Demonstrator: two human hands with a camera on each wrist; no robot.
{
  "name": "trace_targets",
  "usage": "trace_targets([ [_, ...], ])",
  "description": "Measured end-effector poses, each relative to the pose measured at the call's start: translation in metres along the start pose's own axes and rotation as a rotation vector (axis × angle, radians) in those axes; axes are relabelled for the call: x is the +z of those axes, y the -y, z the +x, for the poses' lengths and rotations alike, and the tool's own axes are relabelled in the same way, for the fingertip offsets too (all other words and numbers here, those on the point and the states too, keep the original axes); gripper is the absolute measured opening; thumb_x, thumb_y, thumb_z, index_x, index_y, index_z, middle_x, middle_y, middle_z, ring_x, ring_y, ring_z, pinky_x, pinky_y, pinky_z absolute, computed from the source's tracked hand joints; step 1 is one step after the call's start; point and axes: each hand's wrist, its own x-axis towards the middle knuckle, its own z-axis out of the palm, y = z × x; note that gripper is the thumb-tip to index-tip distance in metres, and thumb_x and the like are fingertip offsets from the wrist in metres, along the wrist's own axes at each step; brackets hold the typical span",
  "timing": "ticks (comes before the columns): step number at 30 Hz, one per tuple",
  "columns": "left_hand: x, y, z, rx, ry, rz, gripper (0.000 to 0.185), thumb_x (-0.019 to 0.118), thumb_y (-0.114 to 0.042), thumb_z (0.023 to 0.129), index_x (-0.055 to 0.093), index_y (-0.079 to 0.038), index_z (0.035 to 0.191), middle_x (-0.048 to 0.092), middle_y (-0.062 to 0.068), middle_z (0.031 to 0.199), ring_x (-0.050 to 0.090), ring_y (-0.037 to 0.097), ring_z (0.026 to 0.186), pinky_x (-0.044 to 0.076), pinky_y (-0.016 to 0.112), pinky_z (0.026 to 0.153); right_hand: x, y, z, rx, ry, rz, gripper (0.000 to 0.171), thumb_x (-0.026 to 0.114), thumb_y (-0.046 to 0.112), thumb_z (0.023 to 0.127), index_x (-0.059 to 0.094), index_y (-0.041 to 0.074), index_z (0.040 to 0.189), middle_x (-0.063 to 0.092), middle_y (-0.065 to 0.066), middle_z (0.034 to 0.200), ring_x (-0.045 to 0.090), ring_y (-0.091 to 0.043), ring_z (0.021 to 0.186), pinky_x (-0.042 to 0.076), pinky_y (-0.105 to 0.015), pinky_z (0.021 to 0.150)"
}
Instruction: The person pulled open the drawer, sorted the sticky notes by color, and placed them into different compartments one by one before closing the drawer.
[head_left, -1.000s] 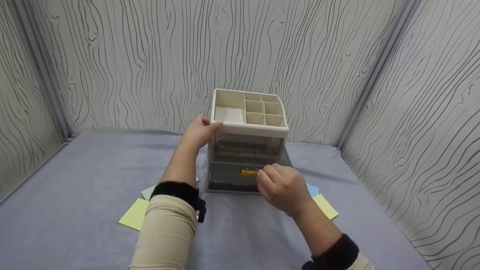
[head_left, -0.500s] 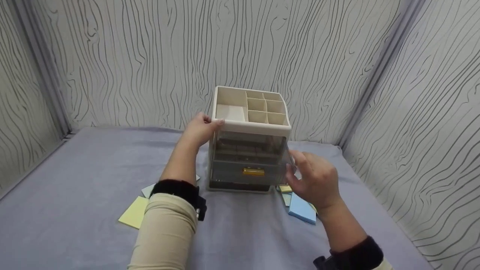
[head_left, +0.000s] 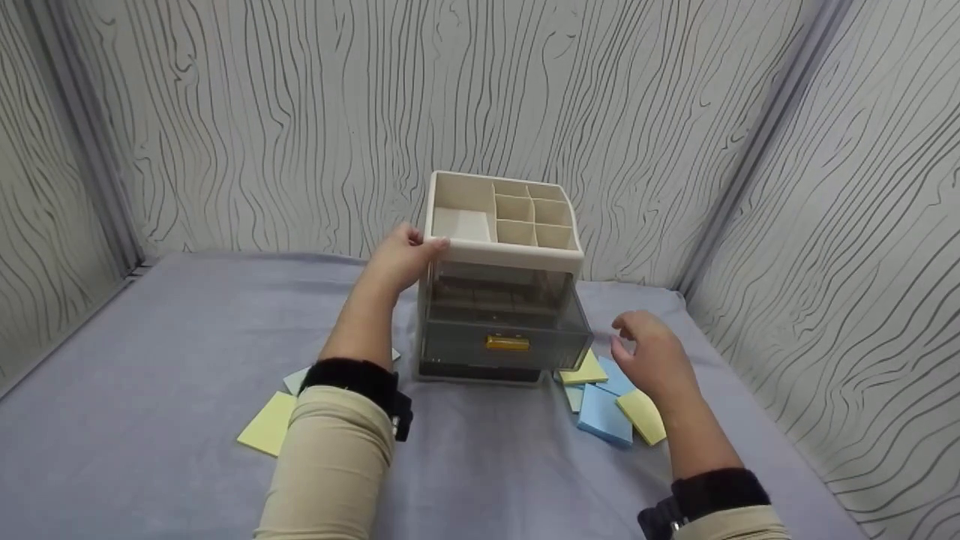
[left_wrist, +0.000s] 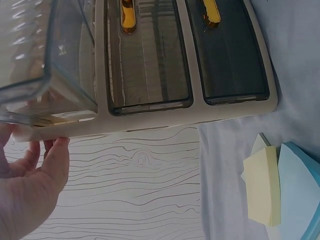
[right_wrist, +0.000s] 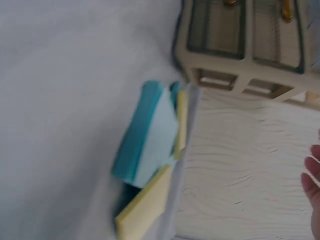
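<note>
A cream desktop drawer organizer (head_left: pixel 510 255) stands on the cloth, with divided compartments on top. Its uppermost clear grey drawer (head_left: pixel 457 346), with a gold handle (head_left: pixel 507 343), is pulled out toward me. Two lower drawers (left_wrist: pixel 150 65) sit closed in the left wrist view. My left hand (head_left: pixel 399 261) grips the organizer's upper left corner, thumb on the front rim and fingers along the side. To the right of the drawer, my right hand (head_left: pixel 656 358) is held away from it, fingers loosely bent with nothing in them. Below that hand lie blue sticky notes (head_left: pixel 604 415) and yellow sticky notes (head_left: pixel 642 417).
Another yellow pad (head_left: pixel 268 427) and a pale pad (head_left: pixel 295 380) lie left of the organizer, partly behind the left forearm. A lavender cloth (head_left: pixel 187 337) covers the table. Wood-patterned panels (head_left: pixel 300 112) enclose the back and sides.
My right hand has left the drawer's front, passed its right edge and moved off to the right, uncovering the handle and the sticky notes. My left hand stays on the corner.
</note>
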Motion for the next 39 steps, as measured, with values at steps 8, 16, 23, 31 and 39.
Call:
trace_targets([
  [8, 0.000, 0.001, 0.001, 0.009, -0.016, 0.023, 0.042, 0.054, -0.046, 0.088, 0.046, -0.010, 0.109, 0.054, 0.009, 0.113, 0.051, 0.025, 0.105, 0.040, 0.043, 0.091, 0.016, -0.033, -0.014, 0.316, 0.464, -0.027, 0.028, 0.060, 0.016, 0.085, 0.058, -0.003, 0.106, 0.058, -0.020, 0.101, 0.055, -0.036, 0.095, 0.044, -0.050, 0.080],
  [16, 0.002, 0.004, 0.004, -0.011, -0.024, 0.032, 0.045, 0.055, -0.047, 0.087, 0.046, -0.012, 0.112, 0.054, 0.009, 0.116, 0.051, 0.025, 0.108, 0.040, 0.044, 0.092, 0.020, -0.050, -0.035, 0.566, 0.670, 0.001, 0.063, 0.070, 0.022, 0.078, 0.043, -0.006, 0.127, 0.046, -0.031, 0.123, 0.043, -0.046, 0.112, 0.035, -0.058, 0.091],
  [23, 0.003, 0.003, 0.003, -0.010, -0.028, 0.031, 0.046, 0.055, -0.047, 0.087, 0.045, -0.011, 0.114, 0.053, 0.010, 0.118, 0.050, 0.026, 0.109, 0.040, 0.044, 0.093, 0.025, -0.055, -0.046, 0.672, 0.746, 0.052, 0.074, 0.068, 0.030, 0.080, 0.032, -0.004, 0.136, 0.034, -0.032, 0.134, 0.031, -0.049, 0.121, 0.026, -0.062, 0.096],
  [31, 0.002, 0.002, 0.000, 0.037, -0.014, 0.037, 0.042, 0.054, -0.045, 0.088, 0.045, -0.009, 0.108, 0.054, 0.010, 0.112, 0.051, 0.025, 0.101, 0.042, 0.041, 0.088, 0.027, -0.062, -0.050, 0.698, 0.732, 0.084, 0.080, 0.069, 0.034, 0.078, 0.029, -0.003, 0.137, 0.031, -0.032, 0.136, 0.029, -0.049, 0.122, 0.025, -0.062, 0.097],
  [39, 0.003, 0.002, 0.000, 0.055, -0.035, 0.048, 0.042, 0.054, -0.046, 0.088, 0.045, -0.008, 0.106, 0.055, 0.011, 0.112, 0.052, 0.025, 0.101, 0.042, 0.041, 0.087, 0.025, -0.069, -0.050, 0.642, 0.662, 0.096, 0.089, 0.077, 0.033, 0.071, 0.027, 0.002, 0.138, 0.030, -0.034, 0.130, 0.038, -0.046, 0.113, 0.030, -0.062, 0.093],
])
